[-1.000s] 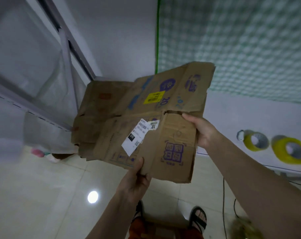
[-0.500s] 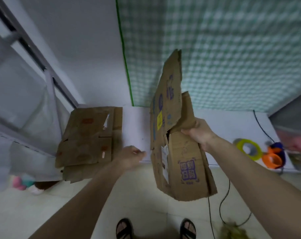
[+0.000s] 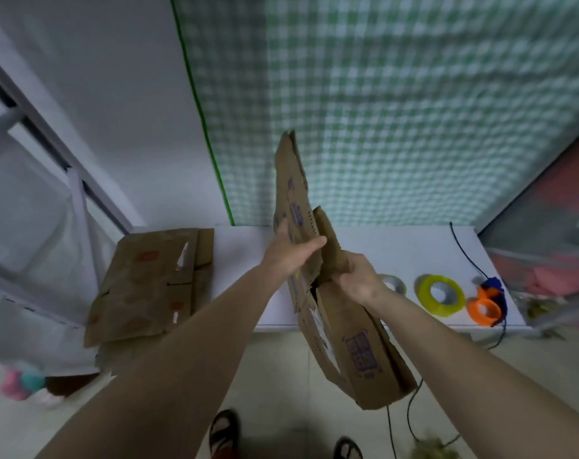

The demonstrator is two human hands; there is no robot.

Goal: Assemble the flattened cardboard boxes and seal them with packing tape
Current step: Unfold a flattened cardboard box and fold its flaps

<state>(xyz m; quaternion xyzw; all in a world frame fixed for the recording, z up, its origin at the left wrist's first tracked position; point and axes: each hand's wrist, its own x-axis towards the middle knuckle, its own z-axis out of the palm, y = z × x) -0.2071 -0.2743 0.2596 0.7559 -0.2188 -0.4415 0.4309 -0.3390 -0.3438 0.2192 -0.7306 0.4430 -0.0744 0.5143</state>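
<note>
1. Head view is showing you holding the box (image 3: 331,293) edge-on in front of the table (image 3: 414,250), with both hands on it near its middle.
2. Your left hand (image 3: 289,256), which was hanging free half a second ago, is now pressing flat on the left panel, fingers (image 3: 309,245) stretched out and not curled round anything.
3. Your right hand (image 3: 357,279) is staying clenched on the flap edge, fingers wrapped tight around the cardboard.
4. That change is suggesting you are starting to pull the two panels apart, so the box is likely going from flat to open; no flaps are folded yet.
5. Spare flats (image 3: 148,279) are lying on the table's left end, well apart from your hands.
6. Tape rolls (image 3: 442,294) are sitting on the table just right of your right hand, untouched, so sealing is still ahead.
</note>
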